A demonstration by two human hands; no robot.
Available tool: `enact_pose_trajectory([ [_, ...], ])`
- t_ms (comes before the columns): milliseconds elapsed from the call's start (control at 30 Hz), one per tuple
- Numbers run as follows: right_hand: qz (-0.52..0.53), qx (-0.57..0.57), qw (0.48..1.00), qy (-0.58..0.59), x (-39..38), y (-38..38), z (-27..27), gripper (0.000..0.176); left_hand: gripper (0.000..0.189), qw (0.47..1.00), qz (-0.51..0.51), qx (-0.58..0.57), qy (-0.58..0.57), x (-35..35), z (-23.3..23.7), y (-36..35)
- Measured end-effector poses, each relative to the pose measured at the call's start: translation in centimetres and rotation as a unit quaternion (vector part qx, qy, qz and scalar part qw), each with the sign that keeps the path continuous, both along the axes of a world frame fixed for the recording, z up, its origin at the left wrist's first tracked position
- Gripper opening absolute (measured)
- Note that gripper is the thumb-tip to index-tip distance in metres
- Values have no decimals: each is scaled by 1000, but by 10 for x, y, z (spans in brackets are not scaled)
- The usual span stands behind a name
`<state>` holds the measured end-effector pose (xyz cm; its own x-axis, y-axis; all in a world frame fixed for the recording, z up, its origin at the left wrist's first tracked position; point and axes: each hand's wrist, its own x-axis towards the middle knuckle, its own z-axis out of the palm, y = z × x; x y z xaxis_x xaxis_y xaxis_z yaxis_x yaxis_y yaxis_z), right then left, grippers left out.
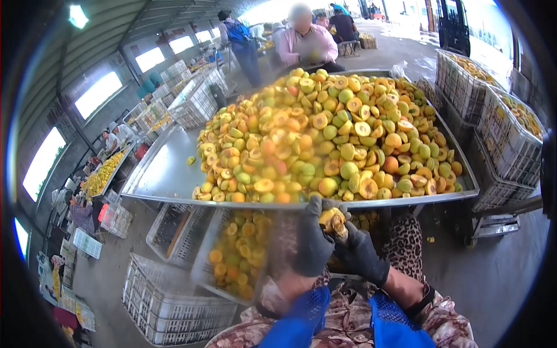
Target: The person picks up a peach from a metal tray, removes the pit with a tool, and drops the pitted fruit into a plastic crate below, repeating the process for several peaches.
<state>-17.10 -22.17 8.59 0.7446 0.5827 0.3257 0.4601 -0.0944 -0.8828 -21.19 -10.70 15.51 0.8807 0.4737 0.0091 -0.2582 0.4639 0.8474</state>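
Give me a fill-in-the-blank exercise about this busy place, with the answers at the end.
The left hand and right hand wear dark ____.
The left hand holds a piece of ____.
The person across the metal table wears a top coloured ____.
In the picture, the table's widest bare area lies to the heap's ____.

Missing words: gloves; fruit; pink; left.

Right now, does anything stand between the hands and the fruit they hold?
Only dark gloves: nothing else visible separates the left hand or right hand from the fruit; finer detail there is blurred.
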Motion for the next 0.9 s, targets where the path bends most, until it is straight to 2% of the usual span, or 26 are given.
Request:
enact_pose_trajectory([
  [100, 31, 60, 994, -83, 6, 3, -9, 46, 61, 988, -42, 142, -47, -2, -9, 11],
  [133, 18, 36, 994, -97, 5, -1, -3, 54, 63, 992, -28, 122, -34, -4, -4, 9],
  [200, -12, 40, 989, -142, -3, -5, 14, 57, 63, 988, -11, 152, -27, -6, -7, 18],
  [267, -46, 14, 980, -191, -3, -4, 17, 60, 59, 998, -30, 56, -18, -10, -1, 18],
  [300, -35, 5, 982, -186, -4, -5, 22, 58, 56, 998, -33, 51, -29, -10, -4, 19],
  [367, 32, -34, 999, -13, -8, -10, 17, 47, 49, 997, -39, 40, -49, -10, -15, 19],
  [400, 44, -26, 998, -29, -8, -8, 8, 37, 46, 998, -31, -11, -48, -7, -20, 20],
  [467, 44, -37, 997, -47, -12, -12, 4, 33, 40, 993, -5, -104, -54, -6, -27, 24],
  [500, 44, -39, 996, -61, -12, -12, 5, 32, 38, 994, -6, -97, -57, -6, -29, 25],
  [567, 36, -9, 997, -73, -10, -10, 1, 41, 36, 994, -11, -82, -68, -5, -31, 26],
  [667, 18, 15, 997, -80, -10, -5, 17, 57, 37, 990, -39, -119, -60, -6, -30, 22],
  [767, 14, -23, 998, -52, -12, -2, 14, 74, 37, 995, -33, 17, -91, -4, -37, 22],
  [800, 17, -44, 998, -39, -13, -1, 11, 79, 37, 998, -25, -12, -64, -6, -31, 20],
  [867, 20, -61, 996, -60, -15, -2, 10, 79, 38, 998, -6, -69, -8, -13, -19, 14],
  [900, 21, -70, 995, -70, -14, -4, 10, 79, 39, 999, -4, -23, -36, -13, -20, 14],
])
